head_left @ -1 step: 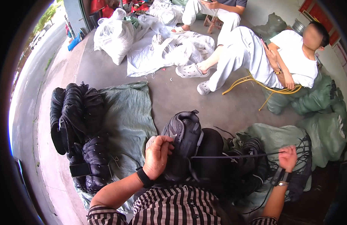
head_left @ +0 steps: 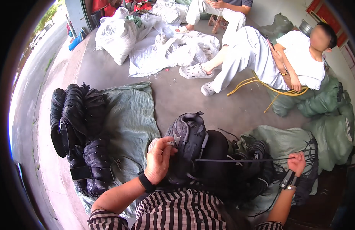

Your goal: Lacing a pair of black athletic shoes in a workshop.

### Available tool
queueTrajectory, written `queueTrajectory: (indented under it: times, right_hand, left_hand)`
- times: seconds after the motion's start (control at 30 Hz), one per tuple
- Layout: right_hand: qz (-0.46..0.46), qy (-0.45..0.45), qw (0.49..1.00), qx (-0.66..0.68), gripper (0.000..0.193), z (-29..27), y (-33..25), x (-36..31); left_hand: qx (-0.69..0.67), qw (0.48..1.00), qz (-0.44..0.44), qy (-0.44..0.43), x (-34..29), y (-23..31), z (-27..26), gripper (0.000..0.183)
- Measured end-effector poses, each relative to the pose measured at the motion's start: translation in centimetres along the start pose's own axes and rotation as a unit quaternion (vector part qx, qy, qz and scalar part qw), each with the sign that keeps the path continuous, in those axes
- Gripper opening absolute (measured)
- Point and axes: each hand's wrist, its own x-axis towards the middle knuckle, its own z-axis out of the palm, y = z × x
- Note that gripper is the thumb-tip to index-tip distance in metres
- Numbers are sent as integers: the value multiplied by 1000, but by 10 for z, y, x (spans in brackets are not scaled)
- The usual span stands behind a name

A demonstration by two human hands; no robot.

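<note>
A dark grey and black sneaker (head_left: 188, 134) rests on my lap, its heel end pointing away from me. My left hand (head_left: 158, 160) is at the shoe's left side, thumb and fingertips pinched together; what lies between them is too small to make out. From the shoe a black shoelace (head_left: 242, 160) runs taut to the right, almost level. Its far end is gripped in the closed fingers of my right hand (head_left: 296, 162), held well out to the side.
Stacked black shoes (head_left: 75, 111) and a dark phone (head_left: 81, 173) lie left on a green sheet (head_left: 133, 107). More dark shoes (head_left: 258, 153) and a bundle of black laces (head_left: 306, 168) are at right. White sacks (head_left: 116, 40) and two seated people are beyond.
My right hand has shifted very slightly, with the lace still stretched. My left hand stays at the shoe's side, and the sneaker keeps its place.
</note>
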Motion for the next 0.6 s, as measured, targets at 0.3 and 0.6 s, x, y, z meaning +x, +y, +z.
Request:
queueTrajectory:
  times: [0.3,0.6]
  right_hand:
    - [189,-286,821,-456,26,204,198,-76]
    - [435,-513,398,-624,24,247,262,-102]
  left_hand:
    - [-149,978,-145,-33,-23,-16,-28,17]
    - [135,983,28,-120,-19,-12,-29,13]
